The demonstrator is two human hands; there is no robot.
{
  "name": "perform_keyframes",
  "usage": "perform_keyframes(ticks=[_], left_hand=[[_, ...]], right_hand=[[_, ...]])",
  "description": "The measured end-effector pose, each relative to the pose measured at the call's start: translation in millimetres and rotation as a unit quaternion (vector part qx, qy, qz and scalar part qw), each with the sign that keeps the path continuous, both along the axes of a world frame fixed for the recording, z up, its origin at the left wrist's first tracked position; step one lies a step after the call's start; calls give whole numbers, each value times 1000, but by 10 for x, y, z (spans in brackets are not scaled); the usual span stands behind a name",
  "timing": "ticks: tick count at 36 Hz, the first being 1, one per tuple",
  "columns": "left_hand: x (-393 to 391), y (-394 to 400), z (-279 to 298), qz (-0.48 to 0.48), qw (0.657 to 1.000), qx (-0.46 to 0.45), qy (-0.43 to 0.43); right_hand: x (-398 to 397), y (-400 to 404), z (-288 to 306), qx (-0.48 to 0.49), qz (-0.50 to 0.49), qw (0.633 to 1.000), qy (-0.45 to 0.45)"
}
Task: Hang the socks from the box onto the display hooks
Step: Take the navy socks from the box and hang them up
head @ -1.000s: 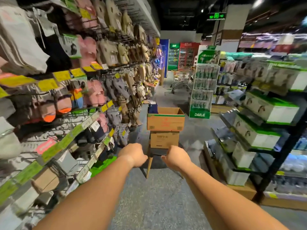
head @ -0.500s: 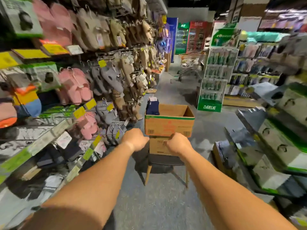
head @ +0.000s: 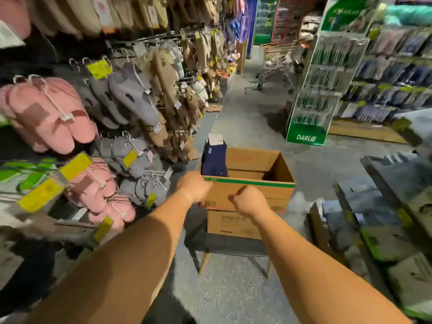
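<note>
An open cardboard box (head: 261, 197) with a green tape strip sits on a second box (head: 230, 224), both stacked on a small stool (head: 233, 249) in the aisle. Dark navy socks (head: 214, 160) with a white tag stand upright in the box's far left corner. My left hand (head: 194, 186) is at the box's near left corner with its fingers curled; I cannot tell whether it touches the rim. My right hand (head: 249, 201) is a fist in front of the box's near wall and holds nothing. Display hooks (head: 149, 132) on the left rack carry hanging goods.
Pink slippers (head: 49, 115) and grey slippers (head: 131, 94) crowd the left rack, with yellow price tags (head: 99, 69) sticking out. A green DARLIE stand (head: 306, 134) is ahead on the right. Boxed goods (head: 395, 230) line the low right shelves. A shopping cart (head: 273, 69) is parked far down the aisle.
I have walked up the aisle to the box. Both hands, fists throughout, have gone from short of the stool to the box's near wall.
</note>
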State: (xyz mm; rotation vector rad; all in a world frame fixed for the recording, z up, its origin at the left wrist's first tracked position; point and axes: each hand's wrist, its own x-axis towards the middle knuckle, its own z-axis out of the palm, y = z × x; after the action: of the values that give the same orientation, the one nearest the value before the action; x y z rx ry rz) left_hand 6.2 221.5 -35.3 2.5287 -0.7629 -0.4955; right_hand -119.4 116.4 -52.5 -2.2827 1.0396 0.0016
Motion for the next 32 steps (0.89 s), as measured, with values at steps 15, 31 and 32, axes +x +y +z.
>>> perform_keyframes(ticks=[15,31,32], left_hand=[[1539,-1356,-424,137,976,-114,129],[2162,-2245,-871,245,906,-165,303],[2207,-2268,-979,250,903,-160,310]], right_hand=[[1624,-1381,-346,82,-62,995,-16],[2653,-2089,-838,359,-100,925,-74],[2663,-2089,-839,380,-103,916,-81]])
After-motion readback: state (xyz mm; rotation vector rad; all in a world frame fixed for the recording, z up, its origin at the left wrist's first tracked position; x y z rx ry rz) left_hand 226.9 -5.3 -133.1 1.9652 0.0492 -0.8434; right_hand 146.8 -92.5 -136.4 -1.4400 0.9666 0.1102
